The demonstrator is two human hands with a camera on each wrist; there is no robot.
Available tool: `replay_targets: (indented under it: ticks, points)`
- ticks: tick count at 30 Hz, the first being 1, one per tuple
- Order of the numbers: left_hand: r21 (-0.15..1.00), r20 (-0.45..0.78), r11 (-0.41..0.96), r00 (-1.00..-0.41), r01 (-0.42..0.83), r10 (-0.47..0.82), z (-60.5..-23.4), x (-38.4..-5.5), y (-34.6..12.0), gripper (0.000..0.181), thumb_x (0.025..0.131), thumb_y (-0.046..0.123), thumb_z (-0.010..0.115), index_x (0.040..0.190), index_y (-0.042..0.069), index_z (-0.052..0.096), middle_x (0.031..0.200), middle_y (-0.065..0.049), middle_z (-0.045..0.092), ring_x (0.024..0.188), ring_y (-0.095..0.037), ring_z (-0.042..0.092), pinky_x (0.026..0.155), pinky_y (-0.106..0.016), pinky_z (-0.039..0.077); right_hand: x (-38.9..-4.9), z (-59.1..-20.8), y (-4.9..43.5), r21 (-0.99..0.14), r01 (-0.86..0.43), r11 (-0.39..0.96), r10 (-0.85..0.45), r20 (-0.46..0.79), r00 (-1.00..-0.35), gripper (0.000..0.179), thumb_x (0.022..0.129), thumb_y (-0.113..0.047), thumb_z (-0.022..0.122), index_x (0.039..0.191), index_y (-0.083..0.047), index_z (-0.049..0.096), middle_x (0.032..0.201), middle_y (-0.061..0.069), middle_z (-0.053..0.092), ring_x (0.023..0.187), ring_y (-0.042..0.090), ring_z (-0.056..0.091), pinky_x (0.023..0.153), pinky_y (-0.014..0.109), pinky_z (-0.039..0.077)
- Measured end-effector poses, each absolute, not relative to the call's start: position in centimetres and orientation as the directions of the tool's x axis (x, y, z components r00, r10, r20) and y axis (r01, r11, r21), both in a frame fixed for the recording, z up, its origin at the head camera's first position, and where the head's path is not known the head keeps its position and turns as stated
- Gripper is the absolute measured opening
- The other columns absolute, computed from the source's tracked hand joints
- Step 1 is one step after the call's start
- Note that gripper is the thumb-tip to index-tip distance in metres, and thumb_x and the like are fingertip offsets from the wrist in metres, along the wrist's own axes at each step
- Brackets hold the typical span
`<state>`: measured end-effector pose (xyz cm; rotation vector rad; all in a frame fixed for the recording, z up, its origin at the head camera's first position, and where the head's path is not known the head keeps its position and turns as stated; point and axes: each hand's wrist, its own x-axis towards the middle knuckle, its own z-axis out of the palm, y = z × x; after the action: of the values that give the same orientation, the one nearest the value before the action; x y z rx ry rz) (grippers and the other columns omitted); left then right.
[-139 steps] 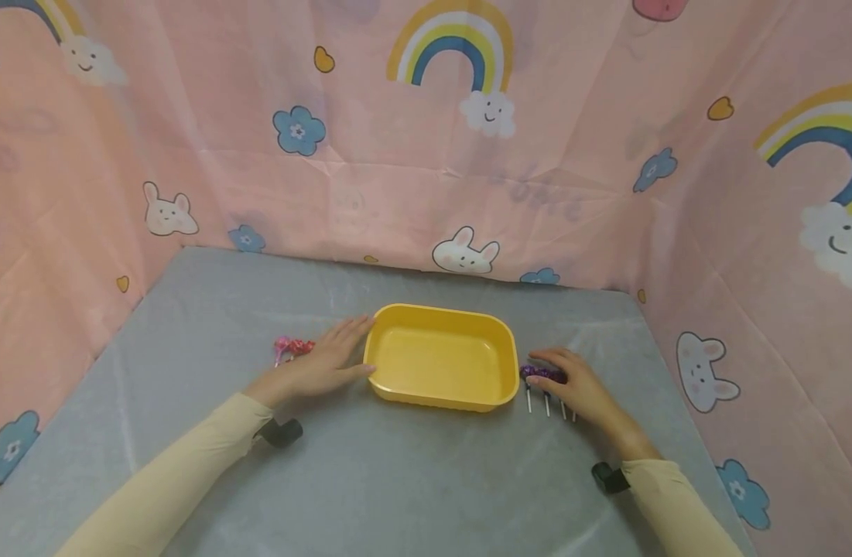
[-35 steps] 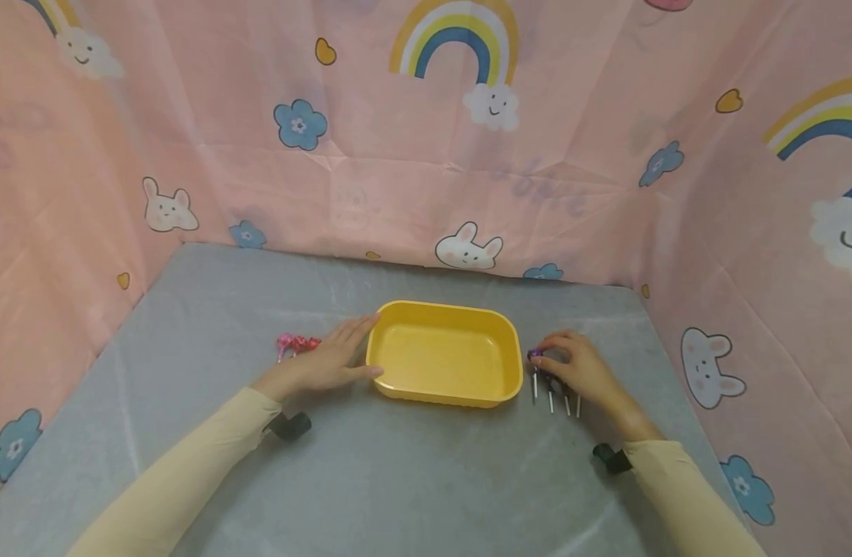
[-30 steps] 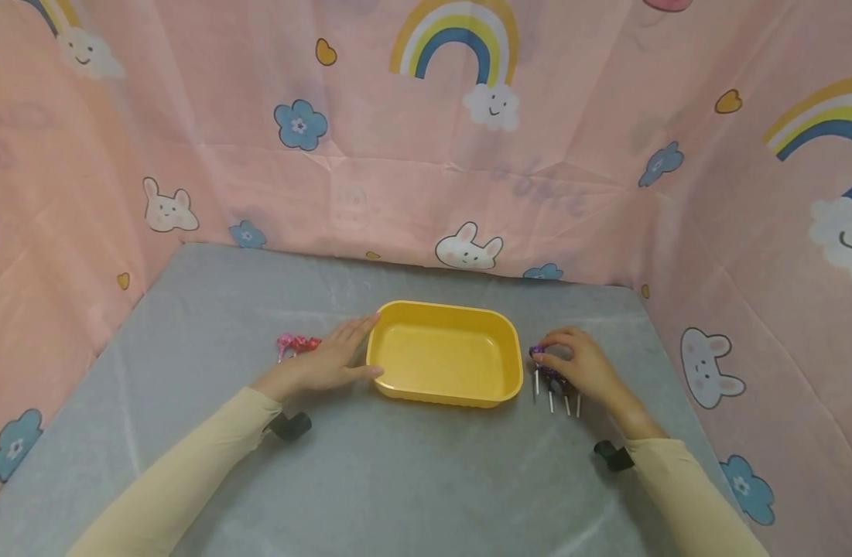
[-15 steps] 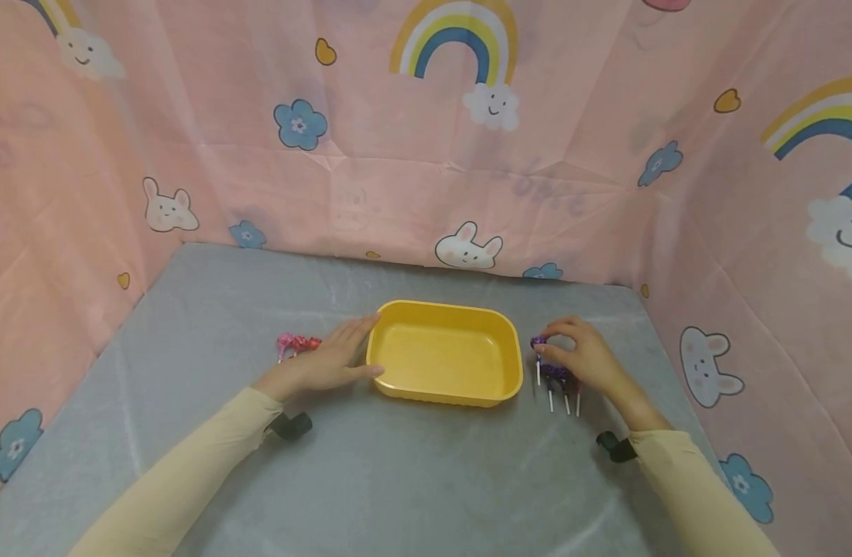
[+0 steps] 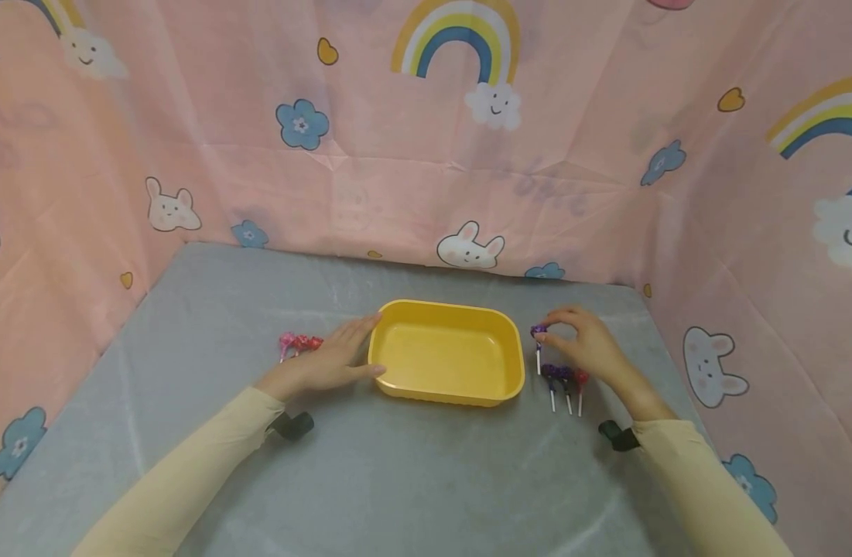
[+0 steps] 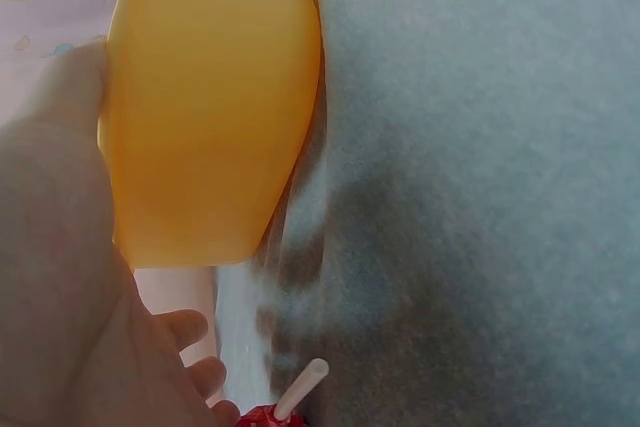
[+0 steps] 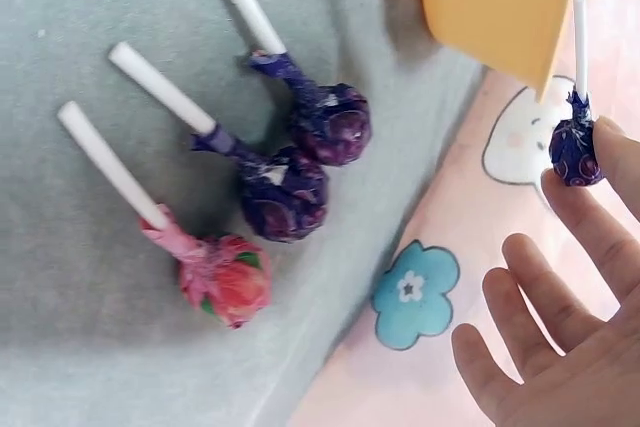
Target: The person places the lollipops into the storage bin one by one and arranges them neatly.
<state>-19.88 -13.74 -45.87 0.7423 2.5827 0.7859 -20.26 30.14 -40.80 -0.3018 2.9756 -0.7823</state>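
My right hand (image 5: 593,348) pinches a purple-wrapped lollipop (image 7: 575,152) by its candy end between thumb and forefinger, its white stick pointing toward me in the head view. The other right-hand fingers are spread. Just below lie two purple lollipops (image 7: 285,197) and a red-pink lollipop (image 7: 235,282), side by side on the table. At the left end of the yellow box (image 5: 445,399), my left hand (image 5: 328,360) rests with extended fingers and thumb touching its rim. The box's visible inside holds nothing.
Pink and red lollipops (image 5: 300,343) lie left of the box, partly hidden behind the left hand. A grey cloth (image 5: 426,480) covers the table. Pink printed curtains (image 5: 370,193) stand along the back and both sides.
My right hand has taken hold of the leftmost purple lollipop and moved it away from the row, toward the back of the table. The left hand has stayed at the box.
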Motion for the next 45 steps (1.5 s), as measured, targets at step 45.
replay_targets:
  ticks: [45]
  points:
    - [0.592,-0.19,0.724,-0.811,0.355,0.553,-45.5,-19.7,-13.7,0.099,0.09,0.07,0.052,0.16,0.028,-0.004,0.169,-0.004,0.007,0.157,-0.032,0.006,0.126,-0.057,0.013,-22.1,-39.4,24.2,-0.524,-0.301,0.797,-0.328,0.043,-0.944,0.032,0.09,-0.035,0.072,0.108,-0.009,0.073,0.131,0.014,0.06,0.126,0.036,0.052,0.11,0.06,0.04]
